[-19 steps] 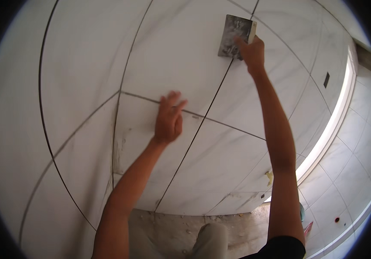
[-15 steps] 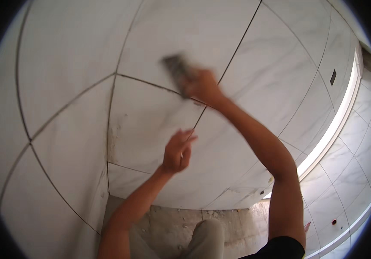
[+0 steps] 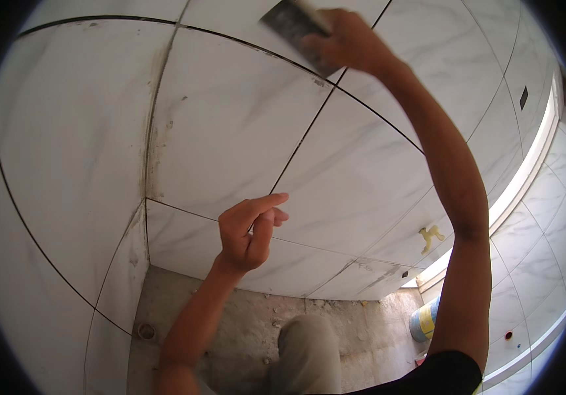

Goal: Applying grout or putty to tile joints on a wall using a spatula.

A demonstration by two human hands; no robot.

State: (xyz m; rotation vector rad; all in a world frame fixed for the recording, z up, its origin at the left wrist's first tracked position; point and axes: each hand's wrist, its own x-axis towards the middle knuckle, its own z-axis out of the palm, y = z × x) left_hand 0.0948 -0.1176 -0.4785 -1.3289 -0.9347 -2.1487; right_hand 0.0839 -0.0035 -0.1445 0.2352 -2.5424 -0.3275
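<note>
My right hand (image 3: 355, 43) grips a flat, dark grey rectangular float (image 3: 299, 33) at the top of the view. Its blade lies at a slant over the white marbled wall tile (image 3: 243, 99), just above where dark joint lines cross. Slight blur hides whether the whole blade touches the tile. Lower down, my left hand (image 3: 246, 230) is in front of the wall near the vertical joint, its index finger stretched out and the other fingers partly curled. Nothing shows in that hand. Grey smears mark the tile along the inner corner.
At left a second tiled wall (image 3: 52, 164) meets this one. Below lies a rough concrete floor (image 3: 375, 342) with a round pipe opening (image 3: 146, 330). A yellow tap-shaped piece (image 3: 431, 237) is low on the wall, and a blue-and-yellow container (image 3: 423, 322) stands beside my right arm.
The view has shifted, so the wall joints sit higher and further left or right. My right hand has carried the float upward and to the right. My left index finger is straighter.
</note>
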